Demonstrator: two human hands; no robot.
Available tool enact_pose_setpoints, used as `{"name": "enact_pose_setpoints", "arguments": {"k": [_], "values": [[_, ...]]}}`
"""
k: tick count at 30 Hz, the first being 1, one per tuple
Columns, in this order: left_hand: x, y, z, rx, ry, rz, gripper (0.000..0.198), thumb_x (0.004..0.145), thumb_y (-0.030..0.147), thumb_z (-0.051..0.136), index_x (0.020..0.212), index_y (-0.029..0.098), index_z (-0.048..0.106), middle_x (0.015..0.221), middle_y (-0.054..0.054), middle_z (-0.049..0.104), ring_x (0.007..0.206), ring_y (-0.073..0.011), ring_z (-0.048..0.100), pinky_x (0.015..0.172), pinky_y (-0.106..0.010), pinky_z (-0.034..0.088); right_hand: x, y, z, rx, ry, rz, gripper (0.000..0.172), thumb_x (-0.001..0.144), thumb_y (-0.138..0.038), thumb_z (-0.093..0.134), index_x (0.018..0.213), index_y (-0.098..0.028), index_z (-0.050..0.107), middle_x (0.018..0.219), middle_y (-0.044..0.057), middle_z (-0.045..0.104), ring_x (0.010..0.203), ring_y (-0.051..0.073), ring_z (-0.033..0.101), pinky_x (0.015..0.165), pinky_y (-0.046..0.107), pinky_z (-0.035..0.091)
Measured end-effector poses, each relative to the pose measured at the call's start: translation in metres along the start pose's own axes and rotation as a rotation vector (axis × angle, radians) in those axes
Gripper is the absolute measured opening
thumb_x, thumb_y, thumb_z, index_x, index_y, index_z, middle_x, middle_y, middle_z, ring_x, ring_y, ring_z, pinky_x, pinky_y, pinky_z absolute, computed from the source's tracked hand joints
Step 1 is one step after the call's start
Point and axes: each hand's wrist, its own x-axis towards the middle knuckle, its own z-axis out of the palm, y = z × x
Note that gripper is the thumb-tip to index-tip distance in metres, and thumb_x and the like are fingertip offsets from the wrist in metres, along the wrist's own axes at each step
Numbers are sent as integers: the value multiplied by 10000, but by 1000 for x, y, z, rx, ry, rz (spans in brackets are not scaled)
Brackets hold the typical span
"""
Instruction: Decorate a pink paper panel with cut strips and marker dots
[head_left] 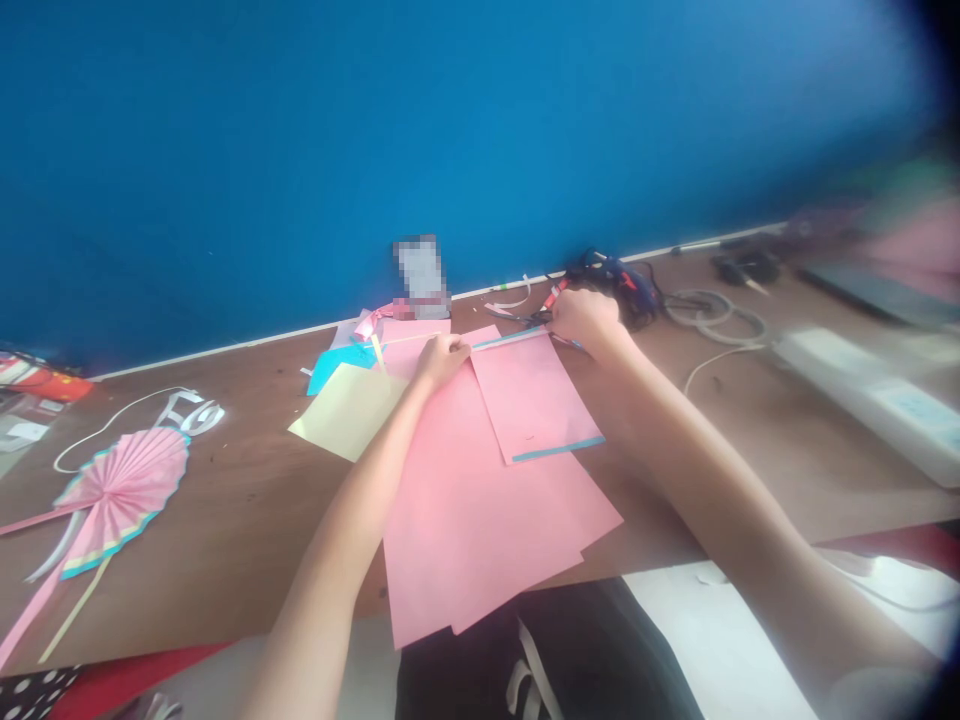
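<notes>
A small pink sheet with blue-edged strips [529,400] lies on larger pink paper sheets [465,520] on the brown table. My left hand [441,358] is closed, its fingers pressed on the far left corner of the small sheet. My right hand [589,318] is closed at the sheet's far right corner, next to a pair of scissors with a red handle [541,310]; whether it grips them is hidden. A pale yellow sheet [349,410] and a turquoise piece [337,362] lie left of my left hand.
A folded pink paper fan with ribbons [112,495] lies at the left. A dark tangle of tools and cables [622,280] sits by the blue wall, a white cord [720,320] and a white power strip [870,400] to the right. Dark and white cloth covers the near edge.
</notes>
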Motion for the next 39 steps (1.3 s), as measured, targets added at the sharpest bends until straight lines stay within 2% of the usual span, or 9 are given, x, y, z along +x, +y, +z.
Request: {"name": "enact_pose_setpoints", "arguments": {"k": [5, 12, 22, 29, 39], "values": [[-1, 5, 1, 102, 12, 9, 238, 738, 310, 504, 552, 175, 443, 531, 27, 419, 580, -114, 399, 576, -251, 266, 3, -1, 4, -10, 6, 37, 365, 797, -249, 594, 1130, -129, 686, 1085, 197, 678, 966, 295, 655, 803, 351, 503], [-5, 9, -1, 119, 8, -14, 208, 735, 301, 500, 572, 176, 470, 567, 22, 474, 586, -113, 408, 584, -250, 292, 2, -3, 3, -36, -6, 26, 366, 785, -228, 582, 1121, -130, 688, 1069, 194, 681, 955, 293, 654, 781, 345, 502], [-5, 8, 1, 76, 37, -12, 191, 716, 285, 489, 564, 176, 448, 543, 32, 410, 579, -106, 386, 584, -243, 304, 3, 2, -2, 5, -64, -16, 451, 783, -375, 636, 1168, -145, 677, 1108, 183, 671, 955, 293, 648, 792, 352, 504], [-7, 9, 2, 135, 33, 0, 181, 686, 280, 510, 552, 181, 438, 543, 26, 433, 579, -111, 390, 584, -251, 301, 5, 0, 1, -29, -80, -39, 446, 805, -345, 612, 1195, -134, 658, 1111, 200, 663, 984, 315, 637, 794, 378, 500], [-6, 10, 2, 185, 23, 27, 165, 672, 260, 526, 546, 182, 452, 542, 20, 439, 573, -115, 387, 583, -261, 293, 3, -7, 7, -77, -23, -43, 396, 815, -302, 588, 1157, -120, 671, 1091, 204, 670, 1009, 317, 629, 823, 371, 477]]}}
